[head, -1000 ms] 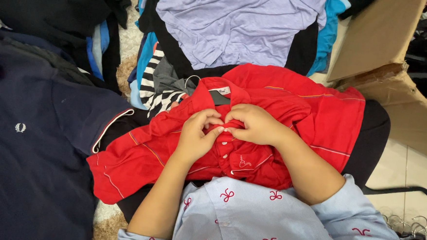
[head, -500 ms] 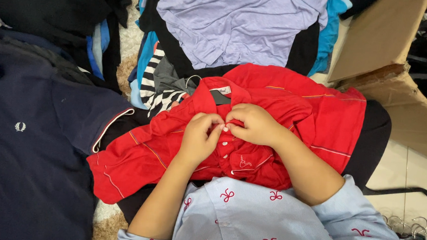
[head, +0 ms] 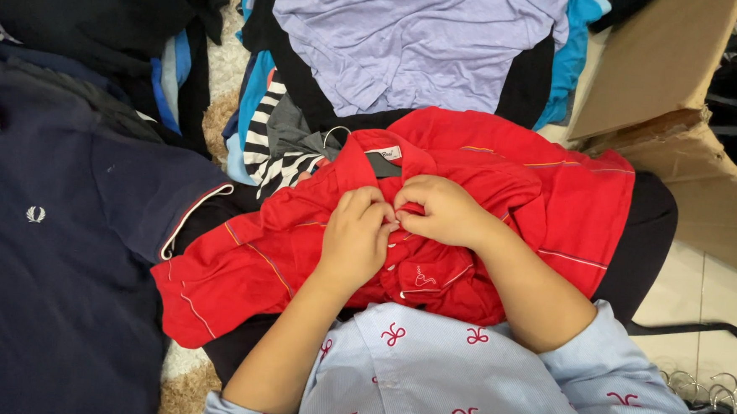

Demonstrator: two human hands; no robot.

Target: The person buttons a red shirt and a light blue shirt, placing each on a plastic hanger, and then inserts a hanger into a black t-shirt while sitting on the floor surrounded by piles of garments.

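Note:
A red polo shirt (head: pixel 521 190) with thin striped trim lies spread over a black garment in front of me, collar pointing away. My left hand (head: pixel 354 236) and my right hand (head: pixel 440 209) meet at its button placket just below the collar. Both pinch the red fabric there, fingertips touching each other. A wire hanger hook (head: pixel 332 136) sticks out near the collar. My light blue sleeves with red bow prints (head: pixel 461 371) fill the bottom of the view.
A navy polo shirt (head: pixel 47 241) lies at the left. A lilac shirt (head: pixel 411 41) tops a pile of clothes at the back, with a striped garment (head: pixel 270 151) beside it. A cardboard box (head: pixel 684 123) stands at the right, with hangers (head: pixel 703 392) on the floor.
My hands stay at the placket; the fingers have shifted slightly and the collar area has opened a little more.

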